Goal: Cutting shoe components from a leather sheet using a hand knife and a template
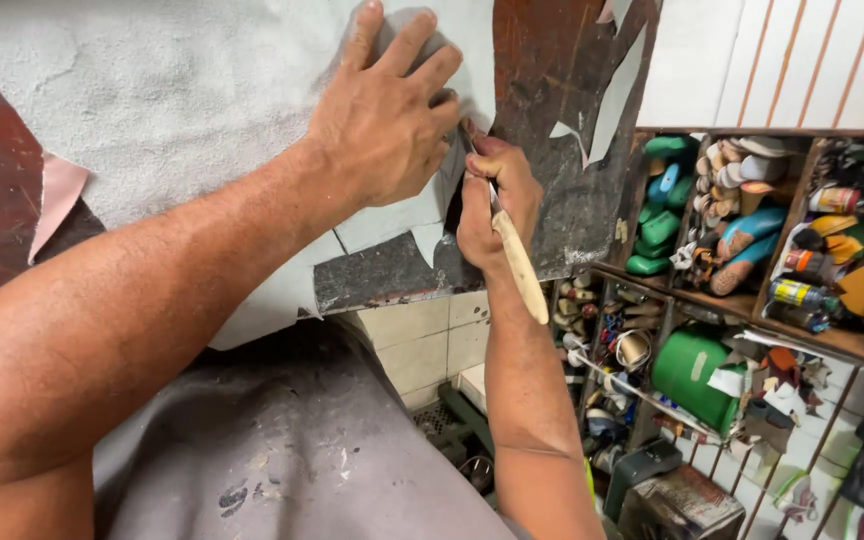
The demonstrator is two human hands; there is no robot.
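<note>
A: Quick count, what do we have?

B: Two hands. Left hand (384,115) is spread wide and flat, fingers fanned, pressing on one sheet of pale grey-white leather (182,110). Right hand (492,205) is closed in a fist round one knife w/ a pale wooden handle (520,268).

A: Where's the leather?

B: Lying over a dark, worn wooden board (562,120) that serves as our desk; the sheet's lower edge hangs off the front. Knife sits right at the sheet's right edge, just under the left fingertips, handle sticking down toward us.

A: Blade?

B: Mostly hidden, between the two hands. Can't tell its shape or whether it's in the leather.

A: Scraps?

B: At least three pale offcuts (612,95) on the board's right side, plus one pinkish piece (57,200) at far left. Top ones are cut off by the frame.

A: Beyond the board?

B: Wooden shelf compartments (802,210) at right, crammed. Several green shoe lasts (660,228), one big green tub (697,375), a few cans. Rest is too jumbled to count. Grey apron (282,450) below, stained, partly out of frame.
</note>
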